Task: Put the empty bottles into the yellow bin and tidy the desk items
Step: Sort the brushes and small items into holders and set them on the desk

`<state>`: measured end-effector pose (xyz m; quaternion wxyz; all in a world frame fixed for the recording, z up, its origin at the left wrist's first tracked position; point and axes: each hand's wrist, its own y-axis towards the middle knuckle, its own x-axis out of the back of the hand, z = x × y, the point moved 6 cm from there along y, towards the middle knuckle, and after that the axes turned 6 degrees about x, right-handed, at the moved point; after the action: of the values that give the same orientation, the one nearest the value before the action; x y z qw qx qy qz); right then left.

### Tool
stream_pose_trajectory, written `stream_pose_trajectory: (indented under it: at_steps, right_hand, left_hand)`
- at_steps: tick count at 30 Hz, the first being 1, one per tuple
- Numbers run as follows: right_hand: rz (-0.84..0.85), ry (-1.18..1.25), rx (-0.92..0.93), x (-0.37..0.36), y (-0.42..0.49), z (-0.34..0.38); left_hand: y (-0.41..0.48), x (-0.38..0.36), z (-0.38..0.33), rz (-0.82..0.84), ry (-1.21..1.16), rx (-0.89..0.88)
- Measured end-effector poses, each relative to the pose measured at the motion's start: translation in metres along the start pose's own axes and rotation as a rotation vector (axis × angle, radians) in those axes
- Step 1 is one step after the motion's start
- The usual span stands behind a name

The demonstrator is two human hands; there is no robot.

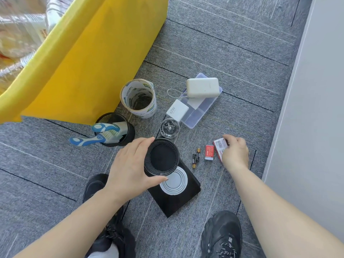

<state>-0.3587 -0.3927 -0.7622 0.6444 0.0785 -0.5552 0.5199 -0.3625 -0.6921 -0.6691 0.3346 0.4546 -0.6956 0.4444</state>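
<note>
Left hand (130, 164) is gripping the cup (161, 159) by its rim, right hand (235, 152) is pinching a red box (219, 146), eraser (209, 152) and batteries (195, 158) are lying between them, long axes pointing away, and the bin (93, 62) with bottles (18, 34) is standing far left.

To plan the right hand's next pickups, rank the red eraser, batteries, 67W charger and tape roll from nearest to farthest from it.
1. Red eraser, just left of the right hand.
2. Batteries, further left.
3. 67W charger, by the clear box.
4. Tape roll, beside the yellow bin.
</note>
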Motion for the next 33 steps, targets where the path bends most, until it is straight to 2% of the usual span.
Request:
stream_pose_trajectory:
  at_steps: [4,8,15,20,24,26,28,31,33]
  right_hand:
    - [-0.005,0.072,-0.067,-0.004,0.002,-0.002]
    - [-0.010,0.080,-0.058,-0.004,0.000,-0.007]
    - [-0.108,0.190,-0.139,0.002,0.007,-0.018]
    - [-0.066,0.071,-0.096,0.003,0.011,-0.021]
    - [-0.149,0.184,-0.057,0.013,-0.002,-0.006]
    - [-0.097,0.218,0.026,0.011,-0.014,0.008]
    - [0.036,0.222,0.099,0.000,-0.027,0.021]
    - [0.237,0.116,0.165,-0.025,-0.043,0.031]
    - [0.262,0.025,0.162,-0.035,-0.047,0.033]
  left_hand:
    - [0.001,0.000,-0.001,0.008,0.009,0.006]
    - [0.000,0.000,-0.003,0.006,0.004,0.010]
    - [0.001,-0.003,-0.002,0.019,-0.019,0.017]
    - [0.003,-0.005,-0.002,0.031,-0.042,0.010]
    - [0.001,-0.003,-0.004,0.013,-0.037,0.009]
    - [-0.001,-0.003,-0.004,-0.001,-0.027,0.009]
    - [-0.004,-0.001,-0.003,-0.016,-0.011,0.023]
    - [-0.010,0.001,0.001,-0.028,-0.011,0.041]
    - [-0.016,0.000,0.002,-0.025,-0.004,0.034]
